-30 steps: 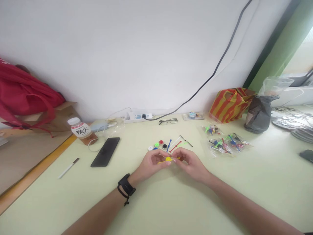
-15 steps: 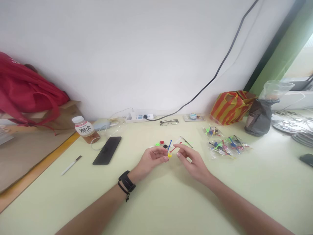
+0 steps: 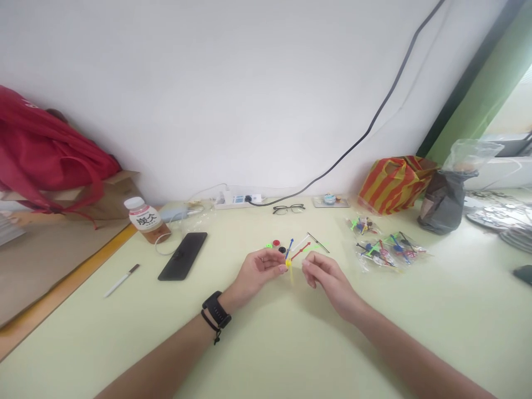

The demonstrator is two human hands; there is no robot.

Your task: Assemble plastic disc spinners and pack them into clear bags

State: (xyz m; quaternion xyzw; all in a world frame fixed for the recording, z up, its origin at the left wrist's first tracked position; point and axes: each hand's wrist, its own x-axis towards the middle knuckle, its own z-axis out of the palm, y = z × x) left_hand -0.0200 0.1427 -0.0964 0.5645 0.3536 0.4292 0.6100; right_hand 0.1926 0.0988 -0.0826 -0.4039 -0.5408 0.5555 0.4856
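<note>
My left hand (image 3: 258,270) pinches a small yellow plastic piece (image 3: 288,265) with a thin yellow stick hanging from it, just above the pale green table (image 3: 266,343). My right hand (image 3: 324,274) hovers a little to its right, fingers curled, thumb and forefinger close together; nothing shows between them. Just beyond the hands lie small coloured caps (image 3: 275,244) in green, red and black, and thin sticks (image 3: 300,246) in blue, red, white and black. A black watch (image 3: 215,310) sits on my left wrist.
Clear bags of coloured parts (image 3: 384,244) lie to the right. A black phone (image 3: 183,256), a bottle (image 3: 145,220), a white pen (image 3: 120,280), glasses (image 3: 286,208) and a power strip (image 3: 239,198) lie farther back. A striped bag (image 3: 393,183) and a grey bag (image 3: 443,202) stand at the right.
A second ago both hands held the yellow piece together. The right hand has let go and drawn slightly away; the left hand keeps the piece, its stick now hanging down.
</note>
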